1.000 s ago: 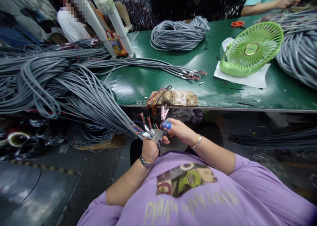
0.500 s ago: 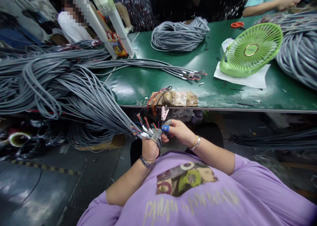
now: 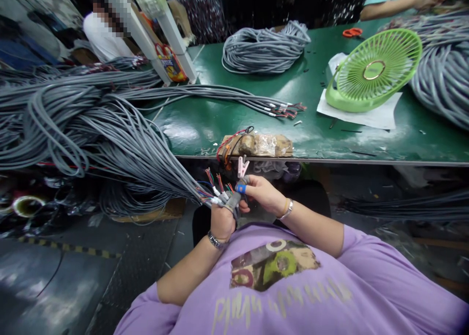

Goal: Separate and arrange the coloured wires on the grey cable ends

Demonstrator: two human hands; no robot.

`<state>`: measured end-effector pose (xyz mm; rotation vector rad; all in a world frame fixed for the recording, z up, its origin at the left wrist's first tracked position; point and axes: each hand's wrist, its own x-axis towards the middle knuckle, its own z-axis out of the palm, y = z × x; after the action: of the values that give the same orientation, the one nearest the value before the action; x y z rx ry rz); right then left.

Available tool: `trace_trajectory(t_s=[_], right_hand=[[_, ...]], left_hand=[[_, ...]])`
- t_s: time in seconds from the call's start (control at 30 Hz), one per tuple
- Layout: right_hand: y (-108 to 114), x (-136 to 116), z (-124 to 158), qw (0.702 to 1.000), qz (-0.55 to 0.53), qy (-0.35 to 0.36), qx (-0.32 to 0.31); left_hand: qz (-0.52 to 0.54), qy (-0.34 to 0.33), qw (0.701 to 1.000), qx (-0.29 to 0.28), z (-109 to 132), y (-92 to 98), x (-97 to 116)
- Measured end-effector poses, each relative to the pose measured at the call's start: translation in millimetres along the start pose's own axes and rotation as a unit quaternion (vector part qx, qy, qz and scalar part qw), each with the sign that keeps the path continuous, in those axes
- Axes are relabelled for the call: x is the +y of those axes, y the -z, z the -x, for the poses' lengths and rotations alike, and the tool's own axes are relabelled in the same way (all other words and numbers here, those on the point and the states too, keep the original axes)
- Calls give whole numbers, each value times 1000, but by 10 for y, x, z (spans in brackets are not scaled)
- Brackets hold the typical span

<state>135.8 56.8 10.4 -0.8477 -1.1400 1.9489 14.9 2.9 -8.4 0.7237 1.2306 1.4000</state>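
Observation:
My left hand [image 3: 222, 221] is closed round the end of a bundle of grey cables [image 3: 142, 151], low in front of my body. White sleeves and stripped coloured wires [image 3: 209, 177] fan out above that fist. Grey wrapping covers my left thumb. My right hand [image 3: 266, 196], with blue tape on the thumb and grey wrapping on a fingertip, pinches close beside the left thumb. What lies between its fingertips is too small to make out. A pink clip [image 3: 242, 167] stands just beyond my fingers, by the table edge.
On the green table [image 3: 205, 124] are a wooden block [image 3: 267, 145] with red and black wires, a row of cable ends [image 3: 282, 111], a coiled cable [image 3: 262, 51], a green fan [image 3: 373, 71] and orange-handled scissors [image 3: 352, 32]. Two other people are at the back.
My right hand has shifted slightly left, its thumb now closer to the left thumb. The left hand stays round the cables, whose wire ends have moved a little.

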Motion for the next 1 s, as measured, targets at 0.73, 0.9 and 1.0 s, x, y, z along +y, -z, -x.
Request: trace_trajectory(t_s=[0.73,0.9,1.0], right_hand=[[-15,100,49,999,-31,10,41],[-14,118,63,998,-32,10,50],[-18,106,56,998,-35,5,45]], left_hand=[[16,-8,998,60,-7,-11,27],[18,-9,998,65,12,-27,65],[20,-13,998,59,16,-34,71]])
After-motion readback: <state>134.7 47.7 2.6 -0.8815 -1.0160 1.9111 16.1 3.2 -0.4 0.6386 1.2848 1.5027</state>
